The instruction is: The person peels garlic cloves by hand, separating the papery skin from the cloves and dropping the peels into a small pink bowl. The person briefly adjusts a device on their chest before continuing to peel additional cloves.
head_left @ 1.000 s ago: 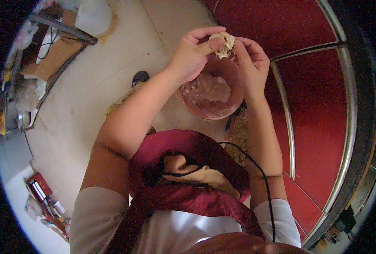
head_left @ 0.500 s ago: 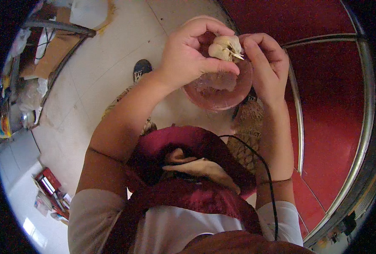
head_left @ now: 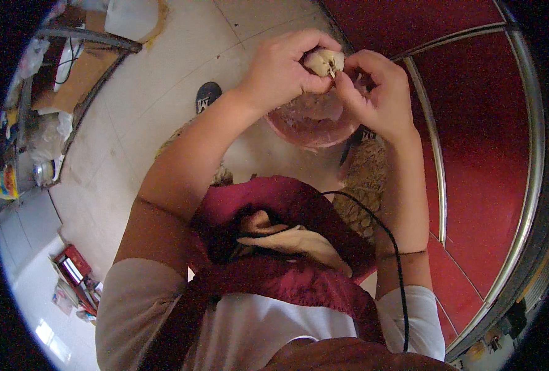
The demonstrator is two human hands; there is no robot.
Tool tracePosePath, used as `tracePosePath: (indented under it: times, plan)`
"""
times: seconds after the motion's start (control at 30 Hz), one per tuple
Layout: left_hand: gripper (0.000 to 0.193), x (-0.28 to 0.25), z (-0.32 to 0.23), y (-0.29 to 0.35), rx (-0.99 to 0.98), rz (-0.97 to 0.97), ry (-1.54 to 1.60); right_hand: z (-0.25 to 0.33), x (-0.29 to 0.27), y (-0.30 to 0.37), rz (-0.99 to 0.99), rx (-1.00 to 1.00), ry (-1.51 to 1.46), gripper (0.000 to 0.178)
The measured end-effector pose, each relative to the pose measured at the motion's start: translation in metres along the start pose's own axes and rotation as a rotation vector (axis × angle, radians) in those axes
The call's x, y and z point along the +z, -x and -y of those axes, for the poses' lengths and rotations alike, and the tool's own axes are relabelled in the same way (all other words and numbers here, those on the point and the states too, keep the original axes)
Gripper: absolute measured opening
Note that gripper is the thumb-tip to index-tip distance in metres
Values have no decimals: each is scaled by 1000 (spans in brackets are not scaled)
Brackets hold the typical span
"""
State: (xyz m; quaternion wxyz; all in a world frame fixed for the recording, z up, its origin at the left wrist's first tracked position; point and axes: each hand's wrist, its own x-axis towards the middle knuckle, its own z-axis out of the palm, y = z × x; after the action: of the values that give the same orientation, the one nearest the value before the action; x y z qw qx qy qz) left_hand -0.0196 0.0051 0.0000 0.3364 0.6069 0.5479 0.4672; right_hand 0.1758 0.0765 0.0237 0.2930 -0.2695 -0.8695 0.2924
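A pale garlic bulb [head_left: 325, 62] is gripped between the thumb and fingers of my left hand [head_left: 280, 71], its broken stem side turned to the right. My right hand [head_left: 376, 93] meets it there, thumb and forefinger pinching at the stem and skin. What exactly lies between those fingertips is partly hidden. Under both hands is a round pinkish see-through bowl [head_left: 314, 136], with brownish, skin-like bits inside that are too blurred to tell apart.
Red cabinet doors [head_left: 485, 154] with metal trim stand close on my right. A rack with cardboard [head_left: 86, 77] and bags is at the left. A black cable [head_left: 386, 232] hangs across my maroon apron [head_left: 268, 191]. One dark shoe [head_left: 208, 93] shows on the tiled floor.
My right hand has moved left onto the garlic bulb, its thumb and forefinger now at the stem. The bulb has turned slightly in my left hand and shifted a little left.
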Motion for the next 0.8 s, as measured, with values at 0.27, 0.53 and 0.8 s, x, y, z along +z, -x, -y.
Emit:
tracePosePath:
  times: [0.27, 0.53, 0.8]
  plan:
    - [45, 11, 6, 0, 136, -77, -43, -3, 12, 9, -99, 43, -14, 32]
    - [37, 10, -1, 3, 172, -154, -159, 5, 16, 10, -161, 54, 36, 27]
    - [50, 14, 6, 5, 84, -134, 110, -5, 9, 5, -93, -172, -149, 38]
